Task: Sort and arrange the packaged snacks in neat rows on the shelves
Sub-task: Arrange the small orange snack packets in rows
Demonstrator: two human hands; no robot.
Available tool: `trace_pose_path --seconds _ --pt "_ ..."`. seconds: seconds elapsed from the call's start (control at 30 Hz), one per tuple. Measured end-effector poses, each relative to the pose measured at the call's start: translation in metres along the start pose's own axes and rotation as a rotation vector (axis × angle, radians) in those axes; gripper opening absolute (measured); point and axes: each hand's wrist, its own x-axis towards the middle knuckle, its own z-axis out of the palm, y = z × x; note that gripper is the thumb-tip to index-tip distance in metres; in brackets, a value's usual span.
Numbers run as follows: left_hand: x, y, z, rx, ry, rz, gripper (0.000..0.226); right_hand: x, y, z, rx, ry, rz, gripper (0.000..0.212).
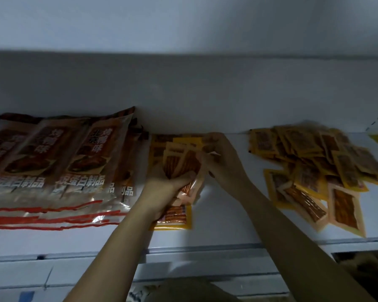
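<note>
On the white shelf (227, 214), my left hand (162, 190) grips a fanned bunch of small orange snack packets (181, 164) from below. Against the right side of that bunch my right hand (223, 164) pinches one packet at its top edge. Under both hands lies a row of yellow-edged packets (175, 219) flat on the shelf. A loose heap of the same small yellow packets (314, 166) lies to the right, apart from my hands. Large red-and-clear snack bags (57, 166) overlap in a row on the left.
The shelf's back wall (205, 90) rises just behind the packets, and another shelf overhangs above. A bare strip of shelf separates the middle row from the heap. The shelf's front edge (205, 249) runs below my forearms. A lower level shows dimly at bottom right.
</note>
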Motion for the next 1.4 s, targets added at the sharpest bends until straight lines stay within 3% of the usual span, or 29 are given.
trace_pose_path --seconds 0.1,0.17,0.27,0.33,0.4,0.47,0.53,0.6,0.73,0.8,0.97,1.07,1.2,1.4 --pt "-0.003 0.004 -0.002 0.354 -0.050 0.119 0.023 -0.017 -0.004 -0.008 -0.086 -0.063 0.013 0.059" --pt "0.001 -0.003 -0.005 0.419 -0.066 0.197 0.027 -0.026 -0.010 -0.018 -0.077 -0.184 0.049 0.064" --pt "-0.007 -0.011 -0.007 0.249 -0.066 0.201 0.013 -0.034 -0.017 -0.031 -0.141 -0.149 0.087 0.048" --pt "-0.012 -0.015 -0.009 0.151 0.023 0.197 0.013 -0.037 -0.013 -0.042 -0.179 -0.058 0.091 0.026" --pt "-0.014 -0.018 -0.014 0.028 0.099 0.218 0.017 -0.035 -0.005 -0.051 -0.131 0.041 0.091 0.017" --pt "-0.016 -0.017 -0.019 -0.064 0.118 0.210 0.027 -0.028 0.006 -0.058 -0.023 0.143 0.089 0.024" --pt "-0.017 -0.017 -0.027 -0.177 0.112 0.212 0.013 -0.018 0.020 -0.058 -0.047 0.176 0.039 0.032" --pt "-0.015 -0.022 -0.031 -0.228 0.083 0.191 0.020 -0.014 0.033 -0.055 -0.189 0.150 -0.043 0.039" --pt "-0.019 -0.029 -0.030 -0.291 0.072 0.207 0.034 -0.018 0.059 -0.052 -0.511 0.103 -0.163 0.032" --pt "-0.021 -0.031 -0.030 -0.266 0.107 0.268 0.028 -0.015 0.067 -0.051 -0.636 0.124 -0.197 0.033" --pt "-0.024 -0.032 -0.030 -0.198 0.113 0.302 0.022 -0.018 0.063 -0.038 -0.961 -0.005 -0.133 0.063" --pt "-0.022 -0.034 -0.030 -0.166 0.091 0.274 0.028 -0.015 0.061 -0.035 -1.021 -0.096 -0.166 0.070" --pt "-0.019 -0.038 -0.029 -0.173 0.107 0.246 0.028 -0.003 0.050 -0.029 -1.067 -0.231 -0.077 0.065" --pt "-0.021 -0.038 -0.025 -0.167 0.099 0.230 0.026 0.003 0.053 -0.015 -1.101 -0.169 -0.109 0.066"
